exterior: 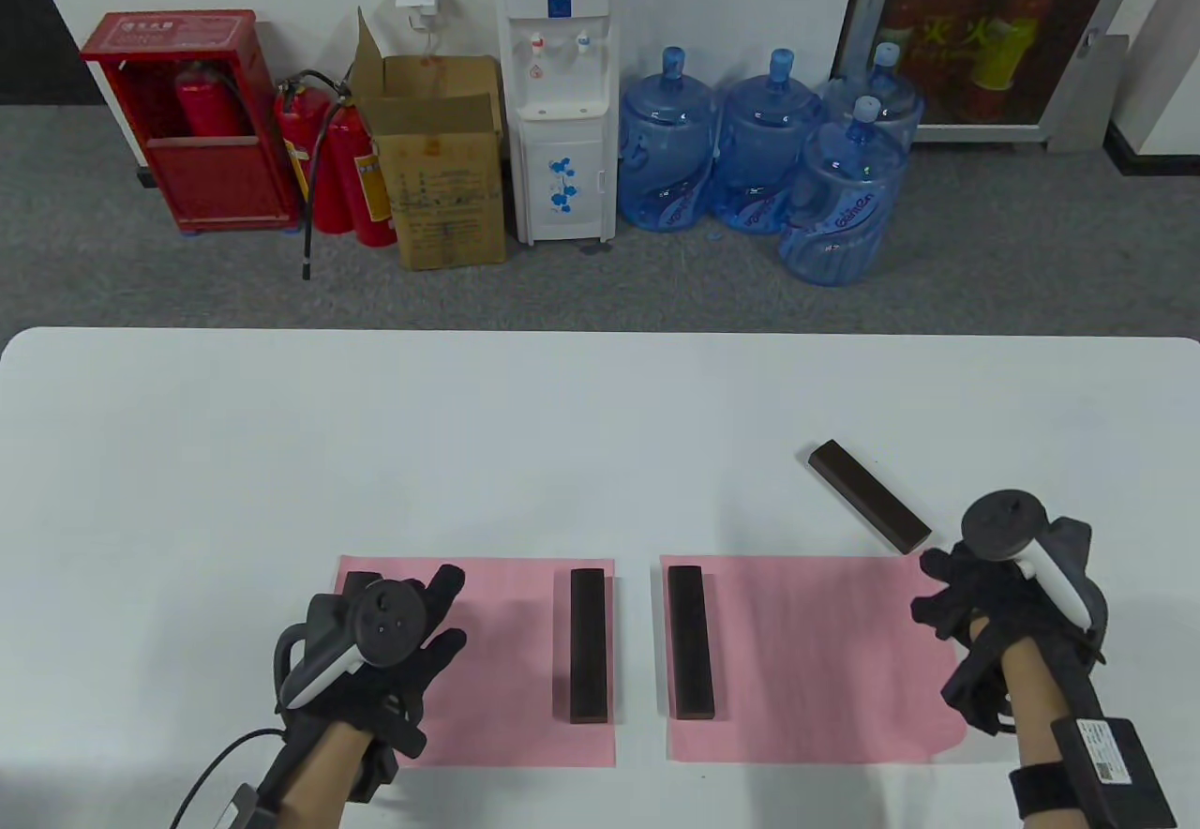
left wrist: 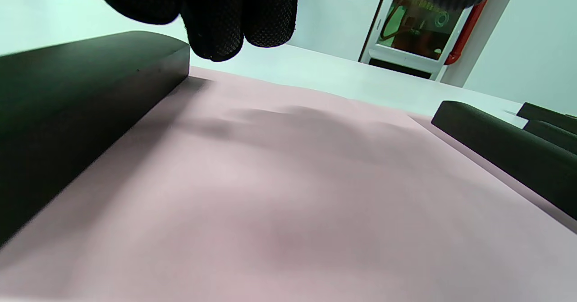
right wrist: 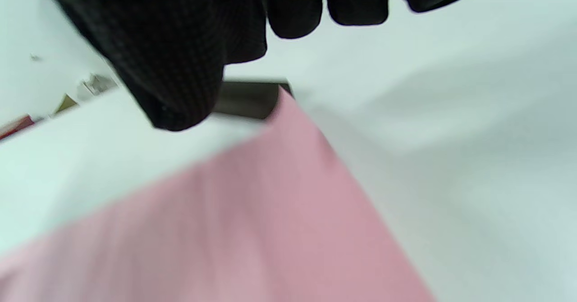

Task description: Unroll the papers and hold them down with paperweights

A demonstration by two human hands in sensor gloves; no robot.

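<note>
Table view: I see two pink papers flat on the white table point(exterior: 281, 454). Left pink sheet point(exterior: 506, 660) has a dark paperweight bar point(exterior: 588, 646) along its right edge and another bar point(exterior: 356, 583) at its left edge, mostly under my left hand point(exterior: 394, 651). That hand lies over the sheet, fingers spread, gripping nothing. Right pink sheet point(exterior: 816, 660) has one bar point(exterior: 690, 643) on its left edge. Fourth bar point(exterior: 869, 495) lies diagonal on bare table, just beyond the sheet's far right corner. Right hand point(exterior: 994, 623) sits at that sheet's right edge, fingers loosely curled; can't tell if it presses the paper. Behind the table: water dispenser point(exterior: 560, 88), blue jugs point(exterior: 750, 144), cardboard box point(exterior: 441, 163), fire extinguishers point(exterior: 337, 163).
</note>
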